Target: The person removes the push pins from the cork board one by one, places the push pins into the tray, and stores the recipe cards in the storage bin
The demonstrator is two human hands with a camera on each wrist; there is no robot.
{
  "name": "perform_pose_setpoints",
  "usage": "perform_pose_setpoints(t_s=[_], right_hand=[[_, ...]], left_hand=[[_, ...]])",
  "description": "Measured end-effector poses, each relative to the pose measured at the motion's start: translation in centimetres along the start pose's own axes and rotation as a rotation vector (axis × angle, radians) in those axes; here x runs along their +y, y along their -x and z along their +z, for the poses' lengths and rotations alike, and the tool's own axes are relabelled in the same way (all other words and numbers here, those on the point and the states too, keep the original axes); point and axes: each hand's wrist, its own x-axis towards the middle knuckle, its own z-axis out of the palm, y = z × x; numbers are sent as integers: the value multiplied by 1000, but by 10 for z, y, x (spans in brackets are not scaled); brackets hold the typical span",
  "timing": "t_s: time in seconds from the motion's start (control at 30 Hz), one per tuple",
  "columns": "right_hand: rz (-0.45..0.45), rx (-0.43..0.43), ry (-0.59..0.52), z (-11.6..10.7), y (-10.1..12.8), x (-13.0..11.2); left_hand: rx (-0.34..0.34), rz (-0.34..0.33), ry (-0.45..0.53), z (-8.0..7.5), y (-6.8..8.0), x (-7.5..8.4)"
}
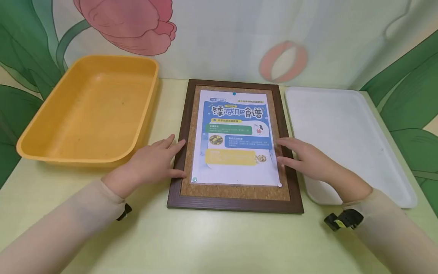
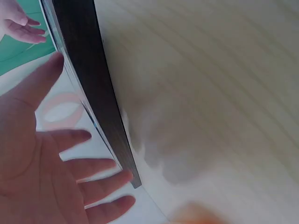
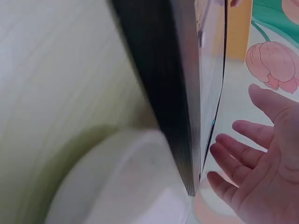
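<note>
A cork board (image 1: 236, 193) in a dark brown wooden frame (image 1: 236, 204) lies flat on the table. On it is a printed poster sheet (image 1: 239, 175) in blue, green and yellow, with a teal pushpin (image 1: 234, 93) at the top, a green one (image 1: 194, 179) lower left and a white one (image 1: 279, 185) lower right. My left hand (image 1: 150, 161), fingers spread and fairly straight, is at the frame's left side. Over the right side reach the extended fingers of my right hand (image 1: 311, 158). Both palms look bare in the wrist views. Whether the fingertips touch the frame, I cannot tell.
To the left stands a deep yellow tray (image 1: 92, 114). A shallow white tray (image 1: 342, 125) lies on the right, partly under my right forearm. Behind the pale green table (image 1: 219, 243) rises a wall covering (image 1: 212, 45) printed with flowers and leaves.
</note>
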Motion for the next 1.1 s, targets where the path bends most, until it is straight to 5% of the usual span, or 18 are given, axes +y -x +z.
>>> perform_pose_setpoints(t_s=[0.37, 0.77, 1.1], right_hand=[[-97, -36, -82, 10, -22, -22], [-228, -143, -158, 25, -42, -47], [-274, -199, -257, 38, -52, -56]], left_hand=[[-143, 87, 80, -5, -7, -7], [-222, 24, 9, -18, -9, 2], [-222, 23, 20, -19, -7, 2]])
